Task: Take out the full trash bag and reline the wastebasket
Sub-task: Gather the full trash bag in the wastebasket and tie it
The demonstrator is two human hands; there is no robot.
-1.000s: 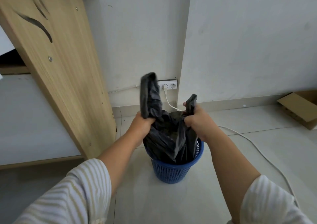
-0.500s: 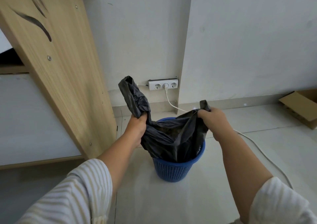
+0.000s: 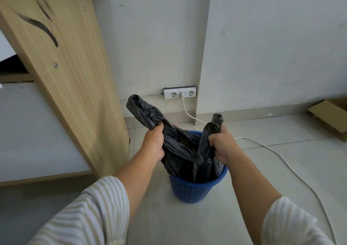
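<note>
A black trash bag sits in a small blue mesh wastebasket on the tiled floor near the room's corner. My left hand grips the bag's left handle, whose loose end sticks up to the left. My right hand grips the right handle, whose tip pokes up above my fist. Both handles are pulled up above the basket's rim, and the bag's lower part is hidden inside the basket.
A slanted wooden furniture panel stands close on the left. A white socket strip hangs on the wall behind, its cable trailing across the floor to the right. A cardboard box lies at the far right.
My right hand has drawn back toward the left hand, bringing the two handles closer together. The left handle's loose end has tipped further left.
</note>
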